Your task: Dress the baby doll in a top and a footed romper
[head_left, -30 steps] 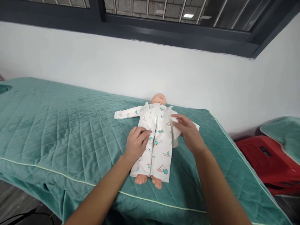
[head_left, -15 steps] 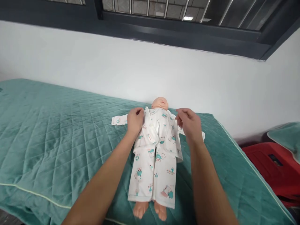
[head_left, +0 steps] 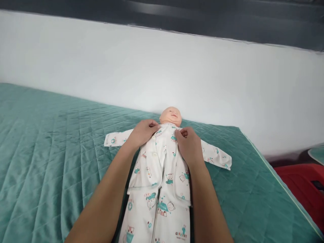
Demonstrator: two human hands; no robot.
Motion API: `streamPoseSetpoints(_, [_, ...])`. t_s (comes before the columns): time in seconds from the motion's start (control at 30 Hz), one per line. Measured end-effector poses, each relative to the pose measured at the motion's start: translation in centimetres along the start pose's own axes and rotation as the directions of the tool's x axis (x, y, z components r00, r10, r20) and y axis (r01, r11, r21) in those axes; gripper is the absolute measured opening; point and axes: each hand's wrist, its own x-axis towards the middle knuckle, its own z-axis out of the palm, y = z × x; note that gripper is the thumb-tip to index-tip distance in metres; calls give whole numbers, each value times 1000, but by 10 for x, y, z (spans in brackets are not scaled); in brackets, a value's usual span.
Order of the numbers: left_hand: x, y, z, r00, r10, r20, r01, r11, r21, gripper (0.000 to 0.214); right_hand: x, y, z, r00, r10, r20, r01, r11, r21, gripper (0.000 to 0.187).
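A baby doll (head_left: 170, 115) lies on its back, its head near the wall. It wears a white printed baby shirt (head_left: 149, 165), sleeves spread out to both sides, and matching trousers (head_left: 141, 219). My left hand (head_left: 145, 133) is closed in a pinch on the shirt's front edge near the collar. Across the chest, my right hand (head_left: 188, 143) pinches the shirt's other front side just below the neck. Small snaps show along the left front edge. The doll's feet are out of view, and my fingertips are partly hidden.
The doll rests on a green quilted bedspread (head_left: 63, 162) with pale piping along its right edge. A white wall (head_left: 126, 74) rises behind, under a dark window frame (head_left: 162, 17). A red plastic object (head_left: 301, 189) stands beside the bed at right.
The view has moved closer and lower. My right hand has come inward from beside the doll's shoulder onto the shirt front; my left hand has moved up to the collar. The right sleeve now lies more fully visible.
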Motion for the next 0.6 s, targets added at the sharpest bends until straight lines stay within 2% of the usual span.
streamPoseSetpoints(0.13, [-3, 1, -5, 998, -42, 52, 46, 996, -80, 18, 2, 3, 0, 1000, -9, 0, 8, 999, 46, 16])
streamPoseSetpoints(0.23, [-5, 0, -7, 994, -91, 68, 101, 980, -170, 14, 5, 8, -4, 997, 74, 38, -80, 977, 197, 16])
streamPoseSetpoints(0.33, [-4, -4, -7, 991, -108, 73, 122, 968, -221, 13, 7, 14, -9, 985, 129, 118, -169, 874, 455, 20])
streamPoseSetpoints(0.4, [-3, -6, -8, 993, -95, 71, 108, 970, -219, 12, 7, 14, -9, 986, 117, 115, -162, 816, 555, 22])
streamPoseSetpoints(0.47, [-3, -7, -9, 993, -97, 69, 109, 971, -214, 11, 5, 10, -7, 991, 108, 83, -136, 828, 544, 21])
streamPoseSetpoints(0.6, [-4, -7, -10, 990, -125, 71, 138, 966, -219, 8, -1, -4, -5, 993, 107, 46, -117, 927, 357, 17])
